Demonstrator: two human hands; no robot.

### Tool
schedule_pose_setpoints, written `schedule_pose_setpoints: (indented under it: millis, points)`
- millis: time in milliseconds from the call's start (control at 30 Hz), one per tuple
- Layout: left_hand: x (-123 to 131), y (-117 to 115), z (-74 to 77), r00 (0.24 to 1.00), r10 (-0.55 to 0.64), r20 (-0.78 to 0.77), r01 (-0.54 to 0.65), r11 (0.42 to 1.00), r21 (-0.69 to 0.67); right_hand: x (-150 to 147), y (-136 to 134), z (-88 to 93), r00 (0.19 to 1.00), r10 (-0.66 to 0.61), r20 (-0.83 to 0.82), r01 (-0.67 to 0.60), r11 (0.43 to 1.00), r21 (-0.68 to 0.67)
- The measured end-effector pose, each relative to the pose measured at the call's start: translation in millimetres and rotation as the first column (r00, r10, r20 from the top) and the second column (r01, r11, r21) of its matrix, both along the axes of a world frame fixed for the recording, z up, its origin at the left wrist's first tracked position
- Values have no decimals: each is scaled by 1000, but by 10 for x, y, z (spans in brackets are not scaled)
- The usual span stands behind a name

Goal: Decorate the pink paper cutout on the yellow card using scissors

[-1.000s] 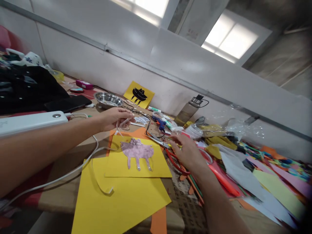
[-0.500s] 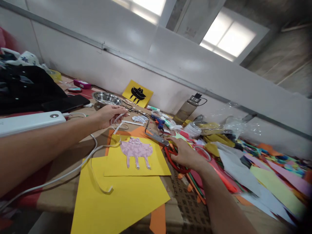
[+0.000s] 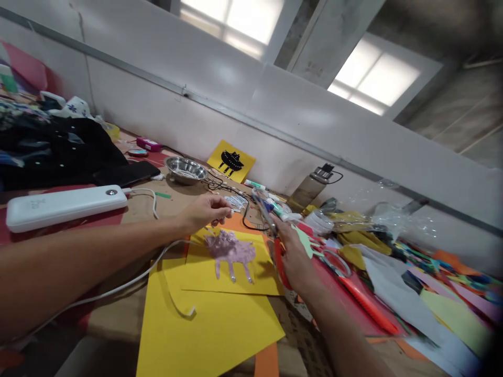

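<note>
A pink glittery animal cut-out [image 3: 230, 250] is stuck on a small yellow sheet [image 3: 204, 269], which lies on a larger yellow sheet [image 3: 212, 327]. My left hand [image 3: 204, 212] hovers just above the cut-out's top edge, fingers pinched on a thin white strip that is hard to make out. My right hand [image 3: 293, 254] is closed round the red handles of a pair of scissors [image 3: 271, 225], blades pointing up and away, just right of the small sheet.
A white power bank [image 3: 63, 205] with a white cable [image 3: 129, 280] lies at the left. A steel bowl [image 3: 185, 169], a yellow card with a black figure [image 3: 231, 159], a bottle [image 3: 310, 186] and glue sticks stand by the wall. Coloured paper scraps [image 3: 412, 293] cover the right.
My right hand has taken the red-handled scissors off the table and lifted them. My left hand has come down closer to the pink cut-out. The view has shifted a little.
</note>
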State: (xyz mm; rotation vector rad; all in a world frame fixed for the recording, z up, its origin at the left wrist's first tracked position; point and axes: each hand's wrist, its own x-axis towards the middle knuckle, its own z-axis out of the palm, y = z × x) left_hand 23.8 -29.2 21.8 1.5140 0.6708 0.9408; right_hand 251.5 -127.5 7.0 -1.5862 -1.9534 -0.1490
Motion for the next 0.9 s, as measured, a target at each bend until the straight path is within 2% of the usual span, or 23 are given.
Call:
schedule_pose_setpoints:
  millis: [100, 167, 333, 767, 900]
  points:
    - [-2, -21, -1, 1000, -4, -3, 4, 1000, -12, -68, -11, -38, 996, -9, 91, 16, 997, -75]
    - [6, -16, -21, 998, -15, 57, 17, 999, -43, -118, -17, -31, 992, -3, 127, 15, 995, -94]
    - [44, -53, -30, 976, -53, 209, 85, 986, -146, -237, -59, 42, 998, 19, 59, -13, 994, -105]
    - [115, -158, 23, 981, -84, 174, 118, 973, -199, -384, -121, 139, 997, -29, 66, 37, 991, -131]
    - [105, -193, 35, 985, -106, 137, 128, 978, -167, -404, -126, 155, 998, -38, 59, 44, 993, -107]
